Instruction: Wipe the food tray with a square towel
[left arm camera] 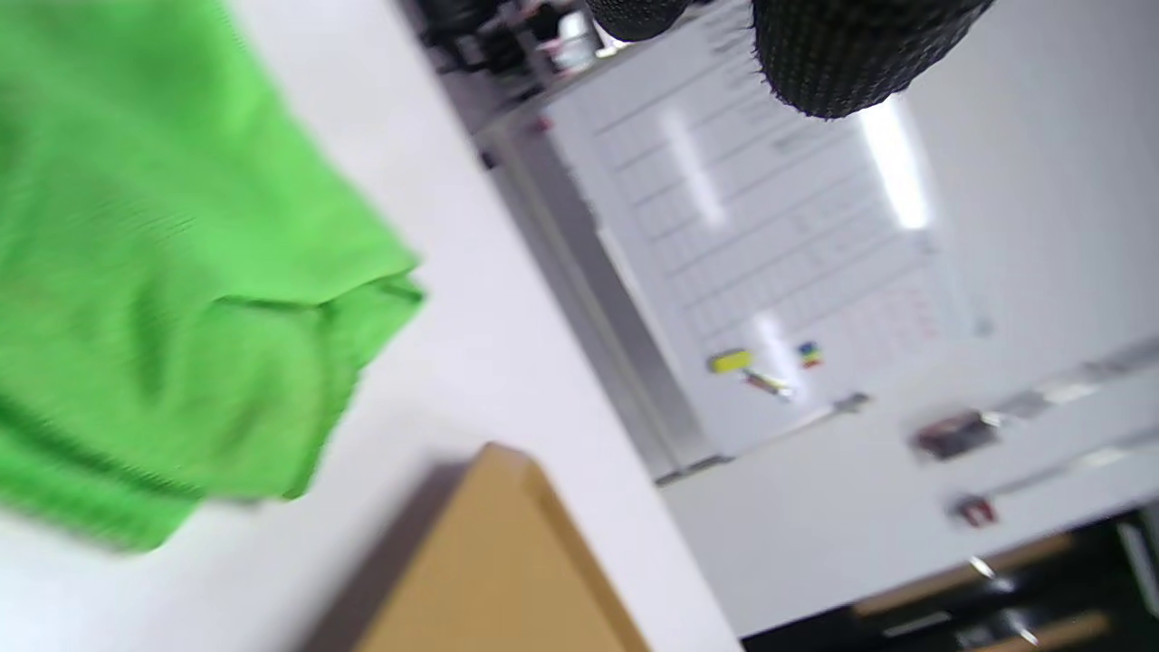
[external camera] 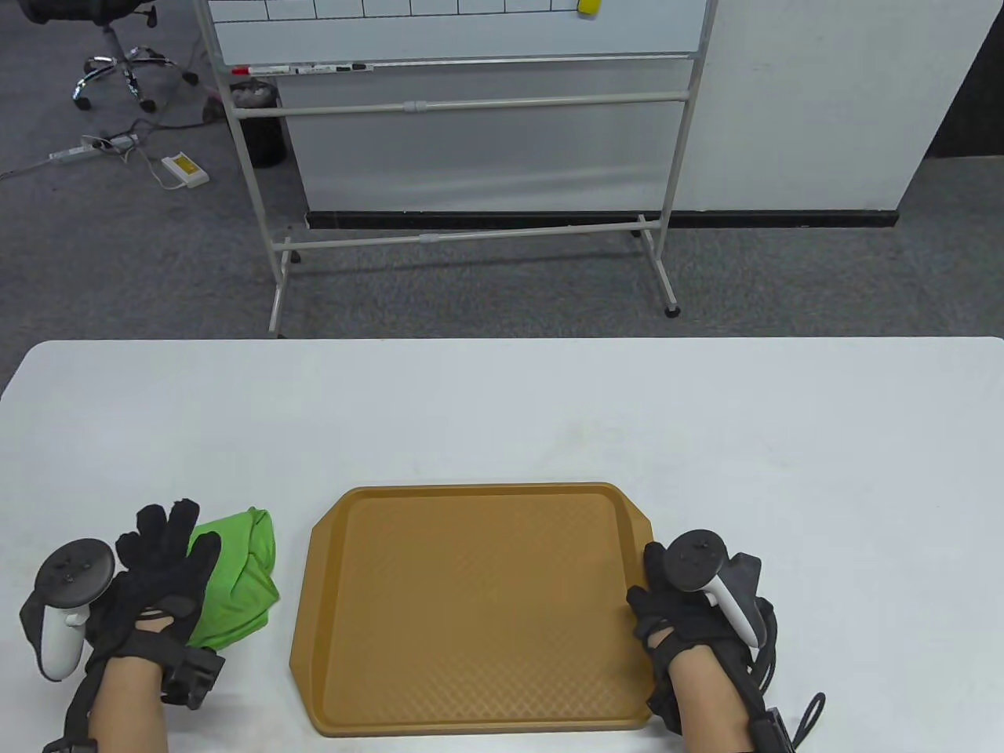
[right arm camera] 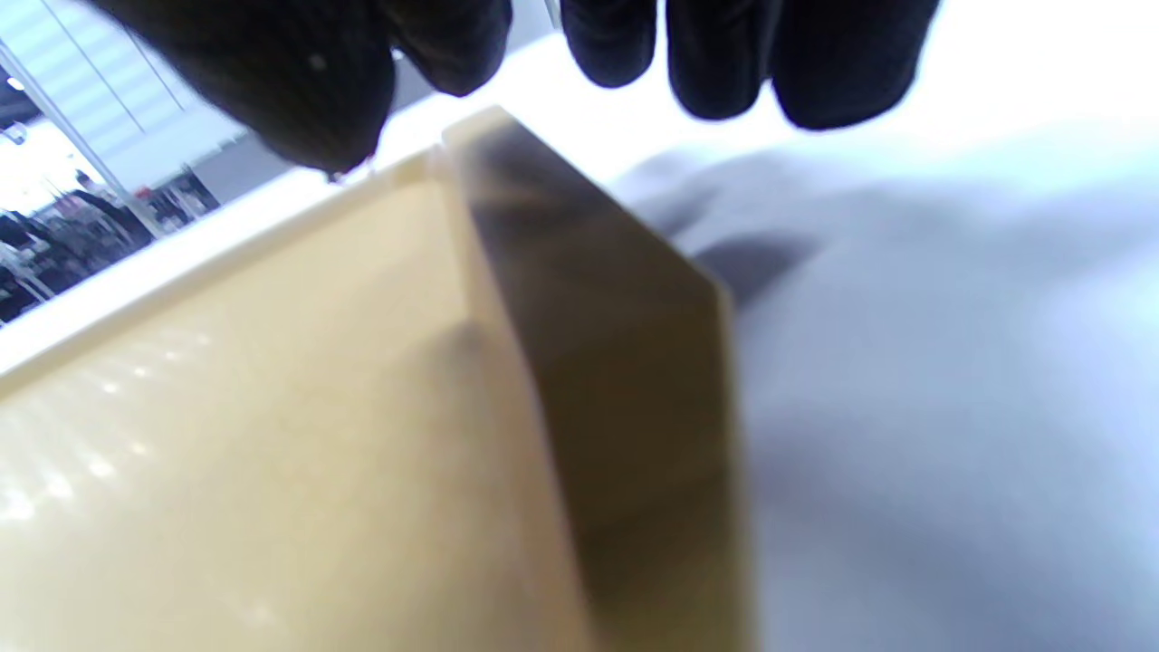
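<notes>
A brown food tray [external camera: 478, 604] lies at the table's near middle. A crumpled green square towel [external camera: 239, 584] lies just left of it, apart from the tray. My left hand [external camera: 169, 549] is spread open over the towel's left part and holds nothing. In the left wrist view its fingertips [left arm camera: 842, 54] hang above the towel [left arm camera: 163, 299] and the tray corner [left arm camera: 507, 570]. My right hand [external camera: 655, 596] sits at the tray's right rim. In the right wrist view its thumb is at the rim of the tray [right arm camera: 317, 407] and its fingers [right arm camera: 797, 54] hang past the corner without closing on it.
The white table [external camera: 502, 408] stretches bare behind the tray. Beyond its far edge stand a whiteboard on a wheeled frame [external camera: 463, 118] and an office chair [external camera: 118, 47] on grey carpet.
</notes>
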### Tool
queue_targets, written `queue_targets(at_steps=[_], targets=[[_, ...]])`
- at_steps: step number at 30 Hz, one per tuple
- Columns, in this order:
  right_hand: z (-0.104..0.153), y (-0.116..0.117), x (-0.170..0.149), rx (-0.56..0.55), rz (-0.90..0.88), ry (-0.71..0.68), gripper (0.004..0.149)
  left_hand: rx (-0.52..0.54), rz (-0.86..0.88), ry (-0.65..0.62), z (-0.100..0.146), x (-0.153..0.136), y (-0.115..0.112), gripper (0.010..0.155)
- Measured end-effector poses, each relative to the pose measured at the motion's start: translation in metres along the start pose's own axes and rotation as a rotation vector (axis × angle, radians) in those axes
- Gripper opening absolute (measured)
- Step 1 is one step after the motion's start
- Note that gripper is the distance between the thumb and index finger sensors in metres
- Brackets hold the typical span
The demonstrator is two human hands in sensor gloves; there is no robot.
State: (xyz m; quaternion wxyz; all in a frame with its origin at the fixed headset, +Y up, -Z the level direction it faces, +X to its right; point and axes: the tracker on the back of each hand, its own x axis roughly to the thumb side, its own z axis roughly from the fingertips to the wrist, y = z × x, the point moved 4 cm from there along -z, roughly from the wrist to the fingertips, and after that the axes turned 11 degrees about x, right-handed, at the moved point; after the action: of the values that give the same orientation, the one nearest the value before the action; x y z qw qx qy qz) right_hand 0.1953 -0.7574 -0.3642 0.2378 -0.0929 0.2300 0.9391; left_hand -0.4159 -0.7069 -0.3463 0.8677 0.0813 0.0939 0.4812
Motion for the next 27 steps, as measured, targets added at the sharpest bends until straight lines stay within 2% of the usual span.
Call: queue_targets(at_steps=[4, 5, 9, 14, 19, 27], targets=[[0.014, -0.009, 0.023, -0.098, -0.012, -0.172, 0.071, 0.013, -0.038, -0.245, 0.010, 0.040, -0.011, 0.076], [0.019, -0.009, 0.035, -0.119, -0.022, -0.280, 0.071, -0.008, -0.056, -0.320, 0.014, 0.051, -0.018, 0.076], [0.034, -0.007, 0.069, -0.172, 0.027, -0.549, 0.070, -0.076, -0.137, -0.519, 0.031, 0.085, -0.052, 0.077], [0.050, 0.006, 0.101, -0.159, 0.076, -0.799, 0.069, -0.182, -0.223, -0.696, 0.053, 0.110, -0.094, 0.079], [0.063, 0.021, 0.123, -0.152, 0.177, -0.906, 0.068, -0.311, -0.333, -0.812, 0.071, 0.118, -0.131, 0.081], [0.070, 0.043, 0.142, -0.083, 0.302, -0.938, 0.067, -0.578, -0.478, -0.878, 0.088, 0.109, -0.180, 0.082]])
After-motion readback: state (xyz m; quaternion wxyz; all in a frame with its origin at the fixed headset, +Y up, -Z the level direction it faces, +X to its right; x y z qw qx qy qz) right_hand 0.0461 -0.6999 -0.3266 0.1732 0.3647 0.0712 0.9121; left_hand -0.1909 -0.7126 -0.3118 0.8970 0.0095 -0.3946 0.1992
